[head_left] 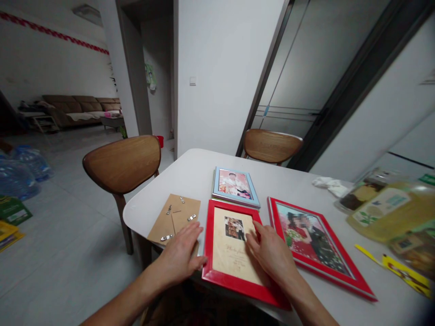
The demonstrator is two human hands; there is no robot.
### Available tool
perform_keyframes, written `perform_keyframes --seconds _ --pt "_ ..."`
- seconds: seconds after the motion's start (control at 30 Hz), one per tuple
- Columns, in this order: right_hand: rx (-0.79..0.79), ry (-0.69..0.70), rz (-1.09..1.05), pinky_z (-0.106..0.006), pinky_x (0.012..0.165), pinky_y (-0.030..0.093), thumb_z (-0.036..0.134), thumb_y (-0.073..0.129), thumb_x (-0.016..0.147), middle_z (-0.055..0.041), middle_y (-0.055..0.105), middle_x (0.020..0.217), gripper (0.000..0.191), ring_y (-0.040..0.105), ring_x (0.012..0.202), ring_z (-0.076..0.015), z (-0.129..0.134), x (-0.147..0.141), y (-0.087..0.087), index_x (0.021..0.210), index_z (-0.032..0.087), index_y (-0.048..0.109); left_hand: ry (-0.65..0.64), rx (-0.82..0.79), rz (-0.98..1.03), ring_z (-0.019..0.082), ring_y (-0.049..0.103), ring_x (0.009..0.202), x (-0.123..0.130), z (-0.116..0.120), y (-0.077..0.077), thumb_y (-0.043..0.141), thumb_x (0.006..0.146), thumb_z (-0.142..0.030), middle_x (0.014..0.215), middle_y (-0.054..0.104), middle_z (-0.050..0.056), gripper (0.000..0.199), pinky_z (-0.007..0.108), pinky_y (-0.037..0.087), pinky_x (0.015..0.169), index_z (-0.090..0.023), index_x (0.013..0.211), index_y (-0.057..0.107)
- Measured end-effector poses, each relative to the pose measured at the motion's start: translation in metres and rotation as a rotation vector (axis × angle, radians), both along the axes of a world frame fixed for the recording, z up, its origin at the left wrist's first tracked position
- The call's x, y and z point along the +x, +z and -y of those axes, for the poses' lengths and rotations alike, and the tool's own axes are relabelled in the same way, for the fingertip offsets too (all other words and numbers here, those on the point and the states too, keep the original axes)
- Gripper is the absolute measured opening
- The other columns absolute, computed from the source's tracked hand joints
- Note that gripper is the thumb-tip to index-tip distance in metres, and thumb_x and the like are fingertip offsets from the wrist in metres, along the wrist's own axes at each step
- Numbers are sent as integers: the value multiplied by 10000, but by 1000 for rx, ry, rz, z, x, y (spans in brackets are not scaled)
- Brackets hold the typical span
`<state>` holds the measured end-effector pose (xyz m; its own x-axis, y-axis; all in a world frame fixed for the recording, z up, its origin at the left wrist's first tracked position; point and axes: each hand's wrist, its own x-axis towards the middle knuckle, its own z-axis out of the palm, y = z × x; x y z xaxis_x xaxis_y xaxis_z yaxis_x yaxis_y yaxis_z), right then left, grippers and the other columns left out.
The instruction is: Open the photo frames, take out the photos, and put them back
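A red frame [210,240] with a cream insert and a small picture lies face up at the near edge of the white table [200,163]. My left hand [181,253] rests at its left side, fingers extended over the edge of a brown backing board [176,213] with metal clips. On the insert and near the frame's right side lies my right hand [272,251], its index finger stretched out and the other fingers partly bent; nothing is visibly held. Behind is a light blue frame [253,185] with a photo. To the right sits another red frame [356,276] with a couple's photo.
Wooden chairs [125,163] stand left of and behind the table. At the right are a large bottle of yellow liquid [384,210], a white cloth [329,184] and a yellow item [408,274]. Water bottles [20,172] stand on the floor at left.
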<state>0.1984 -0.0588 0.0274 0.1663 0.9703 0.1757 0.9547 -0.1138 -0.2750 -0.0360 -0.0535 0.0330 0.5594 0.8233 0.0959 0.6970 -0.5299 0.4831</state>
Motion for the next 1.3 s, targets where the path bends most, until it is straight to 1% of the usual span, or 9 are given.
perform_keyframes --seconds 0.13,0.23,0.33,0.47,0.63,0.8,0.93,1.03,1.3 --pt "58 280 -143 -293 762 376 273 400 756 -121 548 985 351 506 895 -190 2 -46 6 1050 131 529 95 1 -86 240 210 1238 -49 -9 -11 654 590 -337 1343 262 139 738 400 208 1006 -140 1226 335" --pt "57 450 -121 -316 762 359 336 453 735 -87 562 913 300 488 866 -198 2 -93 9 967 181 564 163 40 -92 250 240 1226 -71 -15 -23 664 569 -235 1334 287 128 695 411 227 996 -173 1197 371" --pt "54 488 -60 -356 729 355 434 544 645 -78 549 851 359 474 814 -221 0 -126 4 912 194 561 186 79 -47 223 283 1210 -82 -20 -31 617 592 -114 1314 331 114 611 381 249 996 -176 1163 411" --pt "52 470 -151 -352 726 373 312 591 599 -74 507 873 405 463 823 -212 -3 -137 -3 981 193 527 184 80 9 222 344 1177 -88 -24 -30 633 578 -86 1281 382 123 591 368 277 984 -162 1134 446" --pt "121 483 -403 -337 827 381 193 543 600 -75 458 976 484 447 924 -184 7 -114 14 1080 179 482 138 68 95 230 417 1122 -75 -17 -8 685 588 -213 1231 449 114 595 375 322 954 -171 1131 448" --pt "121 422 -348 -373 869 382 217 502 632 -81 451 1065 413 447 1005 -197 38 -57 31 1044 198 514 19 76 157 239 414 1118 -23 5 12 687 607 -295 1219 458 119 595 393 325 950 -173 1133 439" --pt "80 292 -247 -388 843 411 297 508 637 -91 502 1063 374 490 987 -215 58 -6 22 995 206 565 -104 13 126 233 425 1104 24 17 11 668 633 -304 1215 458 110 537 371 343 935 -171 1105 449" --pt "58 245 -214 -377 813 434 334 513 631 -95 541 1030 373 521 949 -217 66 15 11 976 213 587 -136 -6 89 225 438 1084 45 19 6 655 649 -286 1189 478 92 503 347 351 927 -174 1091 443" --pt "59 262 -164 -367 845 404 285 492 647 -99 528 1031 365 498 966 -214 59 11 -9 984 192 595 -82 25 -18 216 509 924 48 14 3 627 673 -300 1010 562 51 345 334 405 826 -185 962 477"
